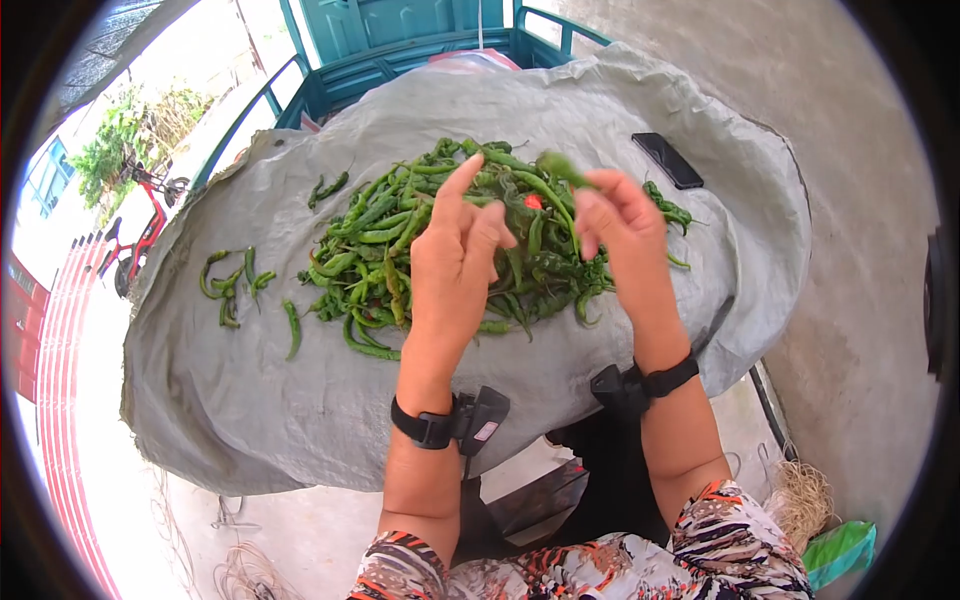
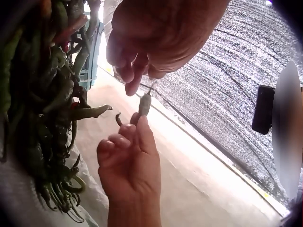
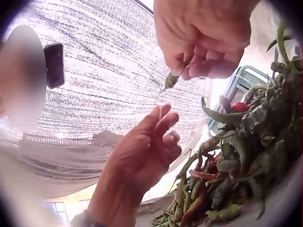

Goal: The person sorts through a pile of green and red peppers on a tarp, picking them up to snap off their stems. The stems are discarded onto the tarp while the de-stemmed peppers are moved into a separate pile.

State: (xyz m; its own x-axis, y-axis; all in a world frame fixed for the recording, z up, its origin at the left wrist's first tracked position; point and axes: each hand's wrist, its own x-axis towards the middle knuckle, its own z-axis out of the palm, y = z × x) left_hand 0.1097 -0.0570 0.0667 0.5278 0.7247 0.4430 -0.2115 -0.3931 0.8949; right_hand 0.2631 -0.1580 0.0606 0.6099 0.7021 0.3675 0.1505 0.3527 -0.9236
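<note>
1. The grey sheet [image 1: 300,400] spreads widest, with teal cart panels [image 1: 395,25] at 12 o'clock.
2. On it lies the heap of green peppers [image 1: 380,235], tangled and pointing every way (one red patch shows among them); a few loose peppers [image 1: 230,285] lie near 9 o'clock.
3. The left hand [image 1: 450,255] is partly open over the heap, index finger extended towards 1 o'clock, the others bent; no pepper shows in it.
4. The right hand [image 1: 628,225], on the heap's 2 o'clock side, has its fingers curled, thumb and fingertips pinching one pepper.
5. The dark phone [image 1: 668,161] rests at 2 o'clock from the heap.
6. The pinched pepper [image 1: 562,168] is over the heap's far right part, slightly blurred, its long axis running from the fingertips towards 10 o'clock, thin stalk towards the left hand.
</note>
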